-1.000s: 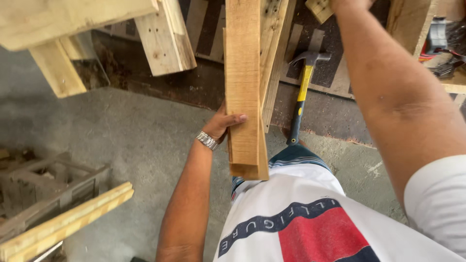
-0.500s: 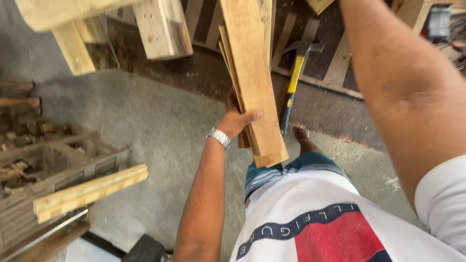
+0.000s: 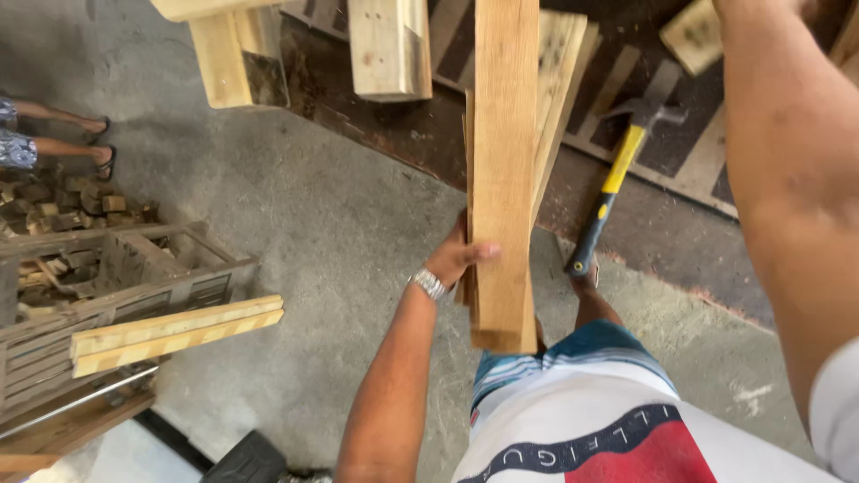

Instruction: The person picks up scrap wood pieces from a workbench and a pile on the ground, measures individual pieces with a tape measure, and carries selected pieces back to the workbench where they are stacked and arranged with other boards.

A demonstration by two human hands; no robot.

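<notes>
My left hand (image 3: 458, 258), with a silver watch on the wrist, grips a stack of long pale wooden boards (image 3: 503, 161) near their lower end, thumb across the front. The boards stand almost upright in front of me, their lower ends above my striped shorts. My right arm (image 3: 787, 179) reaches up and forward along the right side; its hand is out of view past the top edge. A hammer (image 3: 617, 183) with a yellow and black handle lies on the concrete floor just right of the boards.
Thick timber blocks (image 3: 385, 45) and a dark pallet (image 3: 662, 134) lie ahead. A wooden crate (image 3: 116, 277) with two pale planks (image 3: 174, 333) on it stands at left, scrap wood behind it. Another person's legs (image 3: 54, 134) show at far left.
The view has swung left and down. The board stack has straightened from a tilt to nearly upright, still in my left hand. The other person's legs have come into view.
</notes>
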